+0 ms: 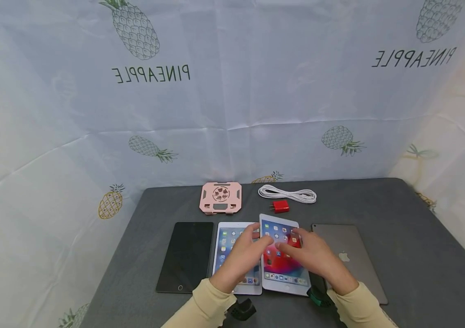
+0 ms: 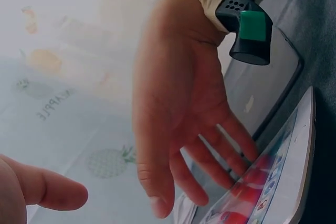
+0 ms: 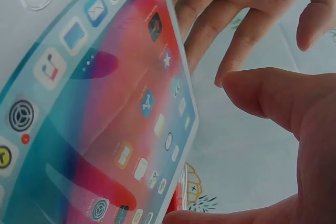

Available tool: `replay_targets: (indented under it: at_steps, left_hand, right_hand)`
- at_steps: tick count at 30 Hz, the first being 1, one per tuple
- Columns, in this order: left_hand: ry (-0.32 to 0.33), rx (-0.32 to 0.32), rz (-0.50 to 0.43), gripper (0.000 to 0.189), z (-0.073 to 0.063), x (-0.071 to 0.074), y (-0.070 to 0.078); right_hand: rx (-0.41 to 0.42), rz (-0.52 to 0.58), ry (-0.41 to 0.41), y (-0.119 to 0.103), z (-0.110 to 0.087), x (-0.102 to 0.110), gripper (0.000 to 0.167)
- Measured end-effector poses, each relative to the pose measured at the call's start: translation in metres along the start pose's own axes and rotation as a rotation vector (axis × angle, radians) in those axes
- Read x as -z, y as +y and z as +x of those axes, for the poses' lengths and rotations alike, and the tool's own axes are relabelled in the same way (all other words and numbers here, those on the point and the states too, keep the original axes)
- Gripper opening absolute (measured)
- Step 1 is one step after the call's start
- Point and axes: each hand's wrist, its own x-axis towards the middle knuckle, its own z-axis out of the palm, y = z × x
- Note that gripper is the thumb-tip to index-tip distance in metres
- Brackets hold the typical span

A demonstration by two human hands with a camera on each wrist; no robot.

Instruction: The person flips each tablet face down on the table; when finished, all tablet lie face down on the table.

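In the head view a white tablet point(image 1: 286, 278) with a red and blue home screen lies slightly turned. My left hand point(image 1: 242, 253) is at its left side, thumb over the screen. My right hand point(image 1: 312, 255) hovers above its right half with loosely spread fingers. In the left wrist view the right hand point(image 2: 181, 93) has relaxed fingers over the glowing screen. In the right wrist view, one right fingertip is by the tablet's edge; whether it touches is unclear. The left hand point(image 3: 247, 9) appears beyond that edge, fingers extended and partly hidden.
A second white tablet point(image 1: 225, 246) lies partly under the left hand. Left of it is a black tablet point(image 1: 187, 253); at right, a grey tablet point(image 1: 353, 250) lies back up. Behind are a pink bracket-like case point(image 1: 220, 197), white cable point(image 1: 287, 193) and red charger point(image 1: 280, 206).
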Motion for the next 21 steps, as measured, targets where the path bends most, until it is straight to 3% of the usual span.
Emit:
replay_targets:
  at_steps: [14, 21]
  left_hand:
    - [0.022, -0.001, -0.005, 0.075, -0.003, 0.005, 0.006]
    - [0.014, -0.015, -0.035, 0.072, -0.005, 0.008, 0.008]
  right_hand:
    - [0.031, 0.047, -0.007, -0.006, -0.005, -0.007, 0.094]
    - [0.036, 0.050, 0.000, -0.009, -0.005, -0.013, 0.099]
